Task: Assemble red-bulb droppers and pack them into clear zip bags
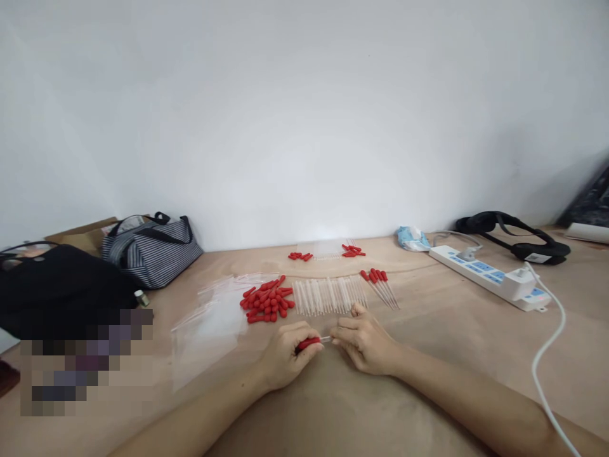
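My left hand (289, 355) is closed around a red rubber dropper bulb (309, 343). The fingers of my right hand (361, 339) pinch a clear dropper tube (326, 339), whose end meets the mouth of that bulb; how deep it sits inside cannot be made out. Beyond my left hand lies a heap of red bulbs (269, 299). A row of clear tubes (328, 296) is spread side by side just past both hands. To the right of the row, several droppers with red bulbs on their tubes (380, 285) lie together.
Clear plastic bags (209, 330) overlap on the left. Near the wall are more red bulbs (299, 256) and bagged droppers (352, 251). A striped bag (152, 251) and a black bag (61, 285) stand left. At right are a power strip (490, 276), white cable (540, 355), blue mask (413, 238) and black headset (514, 235).
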A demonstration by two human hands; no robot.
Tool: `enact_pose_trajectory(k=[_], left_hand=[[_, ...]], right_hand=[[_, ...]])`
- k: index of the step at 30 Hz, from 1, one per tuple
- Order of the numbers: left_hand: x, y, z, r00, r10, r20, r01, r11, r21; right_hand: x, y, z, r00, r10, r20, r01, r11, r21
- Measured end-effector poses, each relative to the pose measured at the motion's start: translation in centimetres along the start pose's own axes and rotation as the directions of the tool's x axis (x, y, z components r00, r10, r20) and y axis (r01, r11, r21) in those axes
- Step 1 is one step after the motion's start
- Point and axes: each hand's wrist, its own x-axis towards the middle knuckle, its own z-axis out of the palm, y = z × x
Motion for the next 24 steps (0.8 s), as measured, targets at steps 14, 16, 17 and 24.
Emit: enact_pose_trajectory(k=[14,16,17,24], left_hand=[[0.4,-0.6,0.2,0.996,-0.078,-0.033,0.079,0.997,0.011],[0.3,-1.0,0.2,0.995,-0.079,-0.069,0.079,0.997,0.002],[0.2,-1.2,0.3,0.991,-0.088,-0.104,0.088,0.996,0.002],[-0.3,-2.1,0.7,0.962,-0.146,-0.23,0.153,0.988,0.015]], right_hand=[[1.2,-0.1,-0.9,0.98,0.097,0.175,-0.076,0.99,-0.123],[1.5,0.0,-1.2,0.969,0.123,0.216,-0.088,0.983,-0.163],[1.6,0.2,-1.4,0.963,0.154,0.222,-0.116,0.978,-0.176],[0.6,6.2,-2.1,0.668,0.741,-0.067,-0.741,0.655,-0.146]])
